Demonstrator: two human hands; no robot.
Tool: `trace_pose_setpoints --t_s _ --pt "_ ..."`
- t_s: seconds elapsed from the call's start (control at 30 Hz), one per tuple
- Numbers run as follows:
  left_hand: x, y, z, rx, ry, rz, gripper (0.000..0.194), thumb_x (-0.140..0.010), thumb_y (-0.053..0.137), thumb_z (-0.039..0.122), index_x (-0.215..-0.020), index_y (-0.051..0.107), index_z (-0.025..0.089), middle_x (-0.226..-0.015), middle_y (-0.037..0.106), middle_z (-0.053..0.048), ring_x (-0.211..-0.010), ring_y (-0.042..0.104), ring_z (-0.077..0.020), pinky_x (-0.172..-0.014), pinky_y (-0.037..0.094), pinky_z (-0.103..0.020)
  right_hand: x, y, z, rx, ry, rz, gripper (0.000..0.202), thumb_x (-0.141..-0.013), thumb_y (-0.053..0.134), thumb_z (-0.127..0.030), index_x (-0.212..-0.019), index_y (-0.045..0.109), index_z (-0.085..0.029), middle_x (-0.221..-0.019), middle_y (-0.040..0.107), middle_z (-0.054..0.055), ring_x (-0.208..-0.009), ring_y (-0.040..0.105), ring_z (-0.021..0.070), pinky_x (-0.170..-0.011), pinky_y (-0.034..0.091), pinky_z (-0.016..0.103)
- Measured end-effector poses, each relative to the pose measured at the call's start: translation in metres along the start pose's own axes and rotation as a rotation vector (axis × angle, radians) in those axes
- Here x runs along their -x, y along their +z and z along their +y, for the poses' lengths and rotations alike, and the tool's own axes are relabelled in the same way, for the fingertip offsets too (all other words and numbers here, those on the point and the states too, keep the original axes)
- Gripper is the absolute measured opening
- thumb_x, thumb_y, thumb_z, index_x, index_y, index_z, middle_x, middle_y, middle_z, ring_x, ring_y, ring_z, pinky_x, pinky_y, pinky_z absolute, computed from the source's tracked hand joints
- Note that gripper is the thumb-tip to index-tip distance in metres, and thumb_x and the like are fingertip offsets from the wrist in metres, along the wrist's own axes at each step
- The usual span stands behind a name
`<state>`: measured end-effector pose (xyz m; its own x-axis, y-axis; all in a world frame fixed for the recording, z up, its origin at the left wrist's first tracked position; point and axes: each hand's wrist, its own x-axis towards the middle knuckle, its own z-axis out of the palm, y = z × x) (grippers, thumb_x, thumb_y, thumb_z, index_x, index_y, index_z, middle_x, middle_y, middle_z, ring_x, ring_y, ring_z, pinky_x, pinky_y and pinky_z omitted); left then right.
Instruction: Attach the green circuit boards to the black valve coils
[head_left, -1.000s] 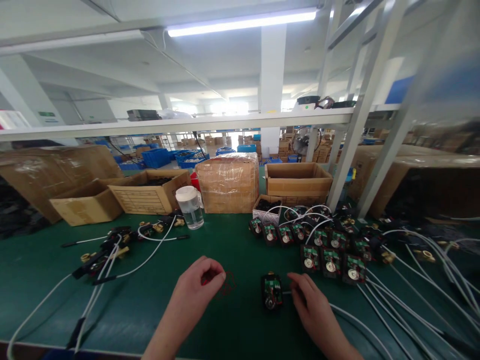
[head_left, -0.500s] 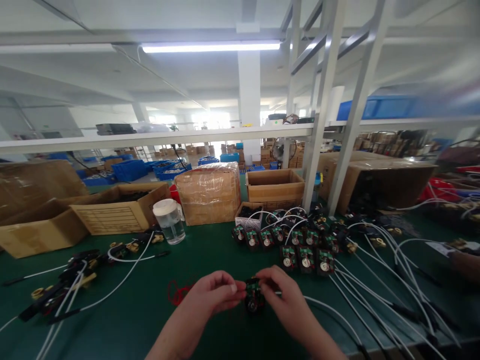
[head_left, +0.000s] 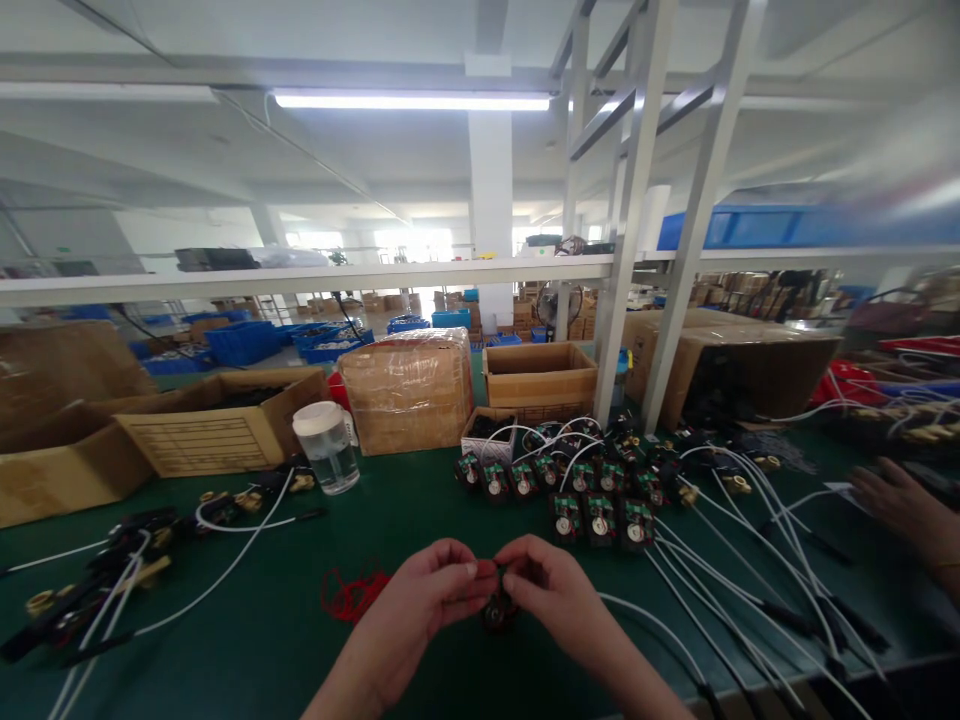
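Handling the near module (head_left: 495, 614): it lay at near centre, largely covered by the fingers above it
Left hand (head_left: 424, 602): fingertips drawn together at the module's left; whether they pinched anything, I could not tell
Right hand (head_left: 551, 588): thumb and fingers bent in over the module's right side, seemingly to steady it; a firm grasp could not be confirmed
Red wires (head_left: 356, 596): tangled just left of the left hand, probably kept there for easy reach
Module rows (head_left: 601, 522): lined up farther off to the right, apparently to keep them tidy
Green tabletop (head_left: 247, 645): smooth, bearing a water jug (head_left: 330, 462) and a taped carton (head_left: 405, 395)
Room: bright beneath a tube lamp (head_left: 412, 102); a co-worker's hand (head_left: 904, 512) rested far right
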<state>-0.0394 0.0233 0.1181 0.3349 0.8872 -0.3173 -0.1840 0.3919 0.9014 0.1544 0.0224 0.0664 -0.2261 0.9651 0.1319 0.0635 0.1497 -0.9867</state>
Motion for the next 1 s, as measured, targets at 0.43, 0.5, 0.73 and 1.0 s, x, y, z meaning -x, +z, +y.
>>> trace_pose_setpoints --t_s 0.43,0.5,0.73,1.0 --pt "0.000 -0.003 -0.017 0.064 -0.009 -0.035 0.029 -0.080 0.074 0.033 -0.101 0.067 0.013 -0.108 0.078 -0.018 -0.101 0.074 -0.0289 -0.098 0.053 -0.045 -0.008 0.002 -0.005 0.200 -0.054 0.032 0.019 -0.082 0.058 -0.018 -0.098 0.069 -0.019 -0.086 0.066 0.001 -0.081 0.063 0.0177 -0.073 0.051 0.029" --pt "-0.002 -0.004 -0.019 -0.023 -0.011 -0.014 0.031 -0.080 0.075 0.032 -0.103 0.068 0.012 -0.108 0.078 -0.017 -0.100 0.075 -0.0280 -0.097 0.053 -0.044 -0.008 0.003 -0.004 0.200 -0.052 0.024 0.019 -0.082 0.058 -0.018 -0.098 0.068 -0.020 -0.085 0.067 0.001 -0.081 0.063 0.0177 -0.072 0.051 0.029" --pt "-0.007 0.002 -0.023 -0.143 -0.030 0.039 0.034 -0.082 0.072 0.044 -0.097 0.070 0.012 -0.094 0.079 -0.014 -0.090 0.076 -0.0255 -0.087 0.056 -0.039 -0.008 0.005 -0.003 0.164 -0.035 0.004 0.017 -0.081 0.059 -0.018 -0.095 0.068 -0.020 -0.082 0.065 0.001 -0.077 0.062 0.0169 -0.069 0.051 0.028" --pt "-0.003 0.004 -0.025 -0.023 -0.072 0.018 0.041 -0.083 0.071 0.049 -0.096 0.070 0.011 -0.092 0.077 -0.013 -0.085 0.073 -0.0228 -0.086 0.055 -0.038 -0.003 0.000 -0.002 0.175 -0.010 0.019 0.017 -0.081 0.059 -0.020 -0.096 0.068 -0.019 -0.083 0.066 0.002 -0.077 0.063 0.0182 -0.071 0.050 0.029"
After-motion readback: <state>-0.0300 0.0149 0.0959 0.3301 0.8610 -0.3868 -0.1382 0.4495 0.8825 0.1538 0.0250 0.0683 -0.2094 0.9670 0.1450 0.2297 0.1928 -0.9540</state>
